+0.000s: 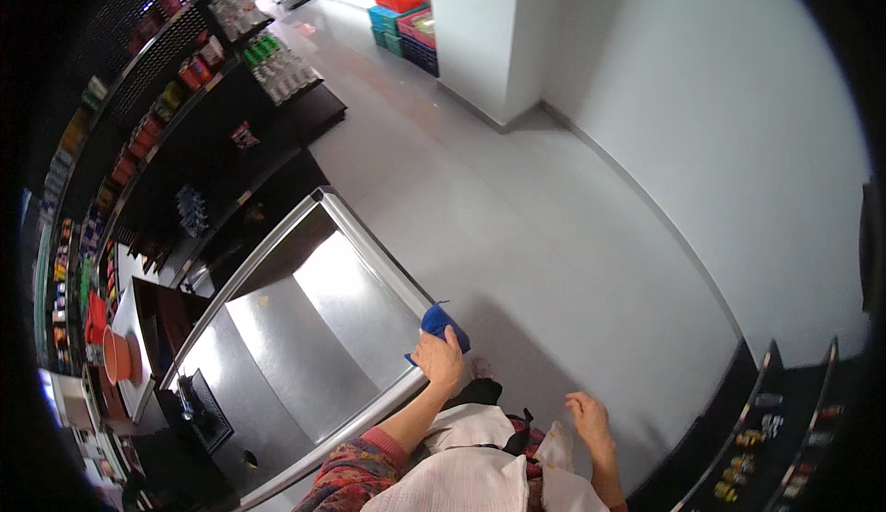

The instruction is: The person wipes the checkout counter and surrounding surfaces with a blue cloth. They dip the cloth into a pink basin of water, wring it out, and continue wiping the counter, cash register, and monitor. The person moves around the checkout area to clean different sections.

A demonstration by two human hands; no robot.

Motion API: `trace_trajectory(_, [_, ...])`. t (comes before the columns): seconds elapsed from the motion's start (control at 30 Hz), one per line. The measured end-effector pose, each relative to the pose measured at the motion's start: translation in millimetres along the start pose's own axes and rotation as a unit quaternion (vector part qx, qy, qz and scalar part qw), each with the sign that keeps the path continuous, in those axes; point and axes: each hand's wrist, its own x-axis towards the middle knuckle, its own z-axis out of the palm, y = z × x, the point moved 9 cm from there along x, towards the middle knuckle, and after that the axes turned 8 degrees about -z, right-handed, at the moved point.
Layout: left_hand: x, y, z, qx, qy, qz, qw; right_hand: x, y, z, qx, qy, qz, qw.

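Note:
My left hand [441,359] grips a blue cloth [443,323] and presses it against the near right corner of a large framed panel. The panel's pale frame [377,249] surrounds a shiny, reflective silver surface [304,346]. Part of the cloth hangs over the corner, and my palm and fingers hide some of it. Off to the right, above the floor, my right hand [590,416] hangs loosely with half-curled fingers and nothing visible in it. A white apron [464,481] covers my front.
Shelves of packaged goods [149,131] line the left side. An orange tub [118,354] stands at far left. Stacked plastic crates [405,31] sit by a white pillar [474,34]. Low black shelves [747,436] are at lower right. Grey floor [540,235] runs beside the wall.

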Motion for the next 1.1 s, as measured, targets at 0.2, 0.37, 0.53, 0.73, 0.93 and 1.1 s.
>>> trace_trajectory(0.2, [33,1,12,-0.104,0.139,-0.097,0.98,105,-7,-24,-0.038,-0.029,-0.04,0.998])
trace_trajectory(0.37, [71,1,6,-0.158,0.193,-0.107,0.962,161,-17,-2,-0.062,-0.204,-0.05,0.976])
trace_trajectory(0.53, [139,14,-30,-0.133,0.247,-0.101,0.955,244,-24,7,-0.087,-0.282,-0.136,0.946])
trace_trajectory(0.73, [174,25,-60,-0.16,0.238,-0.175,0.942,366,-15,-21,-0.127,-0.285,-0.199,0.929])
trace_trajectory(0.93, [88,27,-41,-0.138,0.236,-0.233,0.933,474,14,-71,-0.154,-0.291,-0.205,0.922])
trace_trajectory(1.1, [65,19,-31,-0.095,0.238,-0.323,0.911,543,17,-62,-0.218,-0.314,-0.208,0.9])
